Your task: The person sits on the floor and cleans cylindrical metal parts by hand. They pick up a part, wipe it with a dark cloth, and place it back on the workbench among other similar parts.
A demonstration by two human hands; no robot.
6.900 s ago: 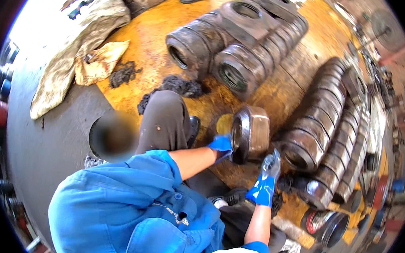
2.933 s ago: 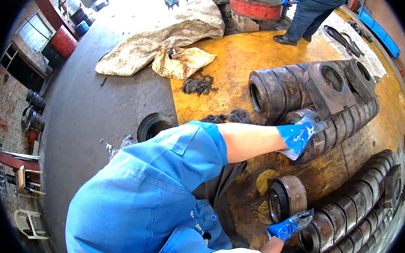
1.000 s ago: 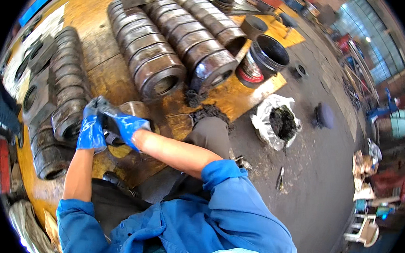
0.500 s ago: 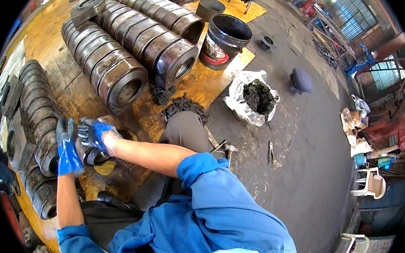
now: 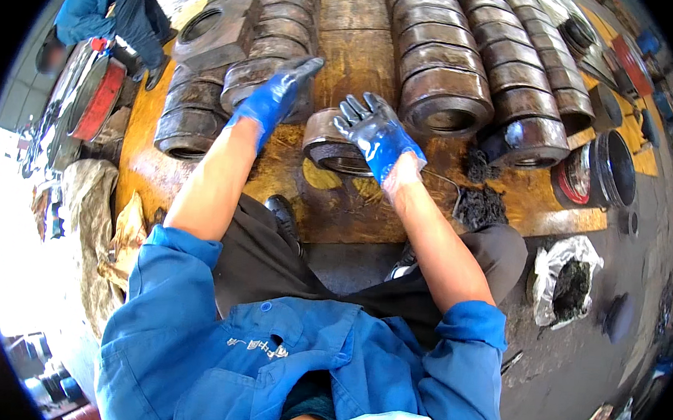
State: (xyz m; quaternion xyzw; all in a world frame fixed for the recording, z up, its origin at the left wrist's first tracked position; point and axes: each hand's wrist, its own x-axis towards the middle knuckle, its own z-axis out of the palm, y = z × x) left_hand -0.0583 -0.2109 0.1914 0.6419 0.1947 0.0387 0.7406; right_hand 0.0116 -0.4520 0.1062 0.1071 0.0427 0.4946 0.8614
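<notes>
Both of my hands wear dark-palmed gloves with blue cuffs. My left hand (image 5: 279,93) is held up with its fingers stretched out, over the near end of a left row of greasy metal rings (image 5: 266,49). My right hand (image 5: 375,133) has its fingers spread and holds nothing. It is beside a single thick metal ring (image 5: 327,141) lying on the oily yellow board, partly covering it; whether it touches the ring I cannot tell. A further row of thick rings (image 5: 443,77) lies just beyond my right hand.
A square block with a round bore (image 5: 216,31) rests at the left. Dark fibrous waste (image 5: 481,208) lies by my right knee. Farther right are a black bucket (image 5: 614,168) and a white bag of dark material (image 5: 544,283). Another person (image 5: 105,6) in blue bends over at the far left.
My view has swung left, bringing the other person into sight. My hands, close together before, are now farther apart, with the right one drawn to the right side of the single ring.
</notes>
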